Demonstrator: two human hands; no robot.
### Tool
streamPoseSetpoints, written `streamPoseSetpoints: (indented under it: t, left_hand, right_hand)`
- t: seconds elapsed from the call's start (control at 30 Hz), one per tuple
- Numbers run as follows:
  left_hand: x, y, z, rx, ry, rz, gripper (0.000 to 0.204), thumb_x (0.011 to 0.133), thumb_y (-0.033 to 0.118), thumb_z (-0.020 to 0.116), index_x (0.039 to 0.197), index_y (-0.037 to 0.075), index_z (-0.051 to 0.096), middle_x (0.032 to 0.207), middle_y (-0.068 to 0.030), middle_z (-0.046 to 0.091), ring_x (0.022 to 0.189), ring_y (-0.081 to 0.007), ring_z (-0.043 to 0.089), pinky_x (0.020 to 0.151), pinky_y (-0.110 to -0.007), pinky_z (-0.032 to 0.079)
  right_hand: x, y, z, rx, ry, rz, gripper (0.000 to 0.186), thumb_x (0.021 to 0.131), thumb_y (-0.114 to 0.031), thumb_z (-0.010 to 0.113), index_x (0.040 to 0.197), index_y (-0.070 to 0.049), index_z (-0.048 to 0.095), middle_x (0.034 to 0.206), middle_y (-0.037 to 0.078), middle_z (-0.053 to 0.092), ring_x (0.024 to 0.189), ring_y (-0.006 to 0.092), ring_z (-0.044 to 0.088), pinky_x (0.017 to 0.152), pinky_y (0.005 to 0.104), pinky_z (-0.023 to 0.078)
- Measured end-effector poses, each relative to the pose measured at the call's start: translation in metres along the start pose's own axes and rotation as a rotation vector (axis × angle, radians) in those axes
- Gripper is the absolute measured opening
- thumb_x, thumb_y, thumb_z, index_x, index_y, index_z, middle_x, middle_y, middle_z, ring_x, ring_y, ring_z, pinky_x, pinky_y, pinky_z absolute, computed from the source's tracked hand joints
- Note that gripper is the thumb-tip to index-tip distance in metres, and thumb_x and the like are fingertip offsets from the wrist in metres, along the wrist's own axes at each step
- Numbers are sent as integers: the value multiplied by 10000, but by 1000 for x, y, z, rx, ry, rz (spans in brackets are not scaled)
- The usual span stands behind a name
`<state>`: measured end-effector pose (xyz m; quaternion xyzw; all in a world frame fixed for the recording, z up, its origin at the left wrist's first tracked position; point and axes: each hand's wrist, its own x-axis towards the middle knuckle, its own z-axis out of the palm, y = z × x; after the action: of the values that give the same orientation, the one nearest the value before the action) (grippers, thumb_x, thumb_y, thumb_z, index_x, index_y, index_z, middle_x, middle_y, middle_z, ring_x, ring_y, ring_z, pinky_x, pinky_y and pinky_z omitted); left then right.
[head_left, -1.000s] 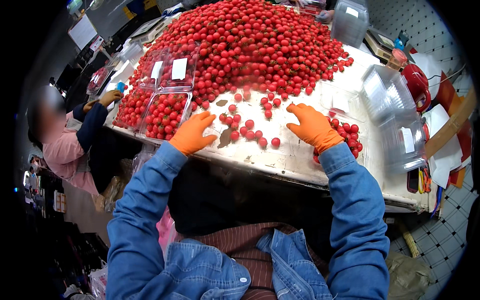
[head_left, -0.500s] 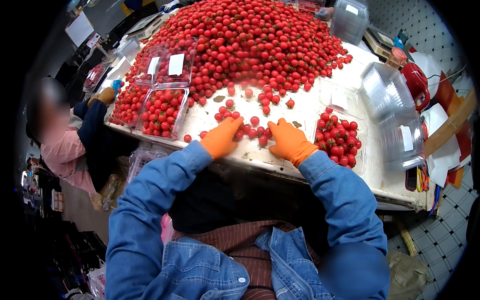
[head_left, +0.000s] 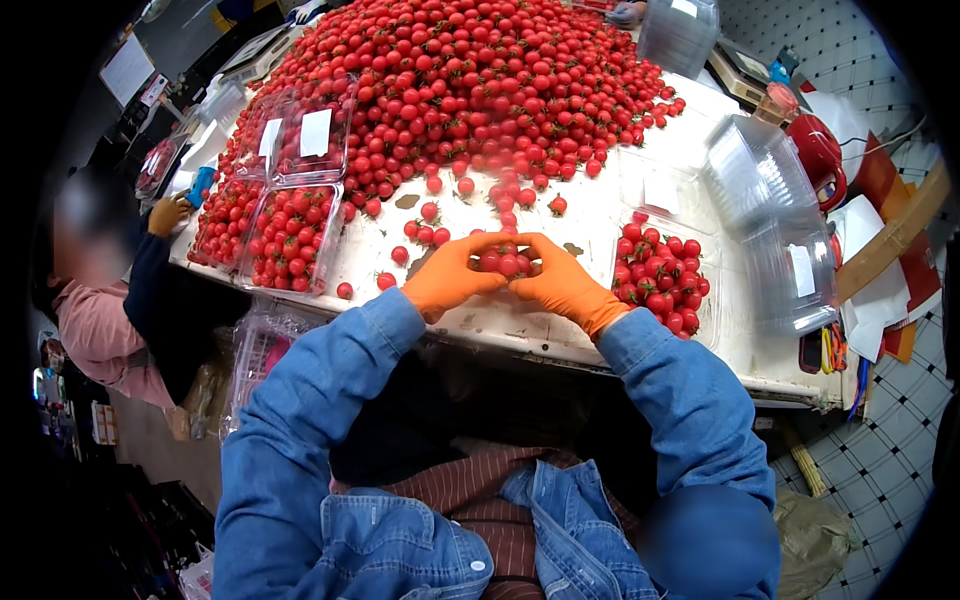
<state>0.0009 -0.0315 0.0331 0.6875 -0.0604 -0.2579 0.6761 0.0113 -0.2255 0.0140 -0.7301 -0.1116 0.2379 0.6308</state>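
Observation:
My left hand (head_left: 455,276) and my right hand (head_left: 568,284), both in orange gloves, curve toward each other near the table's front edge. Their fingers close around a small cluster of cherry tomatoes (head_left: 507,265), held between the two palms. Several loose tomatoes lie left of and beyond my hands. Right of my right hand sits an open clear plastic clamshell box (head_left: 712,300), partly filled with tomatoes. Beyond my hands rises a large heap of red cherry tomatoes (head_left: 480,90). At the left, a clear clamshell box (head_left: 330,262) full of tomatoes has its lid raised.
Nested empty clear boxes (head_left: 760,170) stand at the right, beside a red kettle-like object (head_left: 815,150). Another stack of clear boxes (head_left: 678,38) stands at the far right. A co-worker's gloved hand (head_left: 168,215) rests at the left table edge near a blue object (head_left: 203,182).
My hands have drawn together around several tomatoes that lay between them. The view has shifted, so the table appears farther left. The co-worker's hand is now apart from the filled boxes.

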Motion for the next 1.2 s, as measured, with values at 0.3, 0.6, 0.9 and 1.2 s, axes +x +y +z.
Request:
streamPoseSetpoints:
  t: [0.3,0.6,0.9,1.2]
  left_hand:
    - [-2,20,-3,-266,-47,-117,560,862,157,694,1367,100,460,1133,-14,598,899,-91,579,835,-279,505]
    - [3,16,-2,-389,-80,-134,535,874,160,687,1358,116,465,1127,11,587,1024,-106,576,872,-315,475]
    - [7,18,12,-504,-116,-164,531,865,105,678,1360,146,488,1071,28,587,1002,-100,588,840,-304,472]
    - [18,36,52,-315,-179,-130,532,866,114,678,1360,121,480,1070,-21,604,975,-139,603,776,-282,485]
  right_hand:
    - [-10,-18,-1,143,51,-122,582,751,-31,681,1301,-20,488,1177,106,581,932,181,614,796,282,517]
    - [-29,-21,1,-328,227,-441,626,749,67,636,1337,-51,459,1154,140,558,1018,258,599,856,316,505]
    - [-52,-32,-16,-152,177,-471,548,740,117,564,1259,-59,543,1123,125,583,1005,242,599,870,313,502]
    - [-95,-48,-148,-600,406,-197,454,755,-6,643,1205,-51,597,1087,109,629,959,199,612,863,307,500]
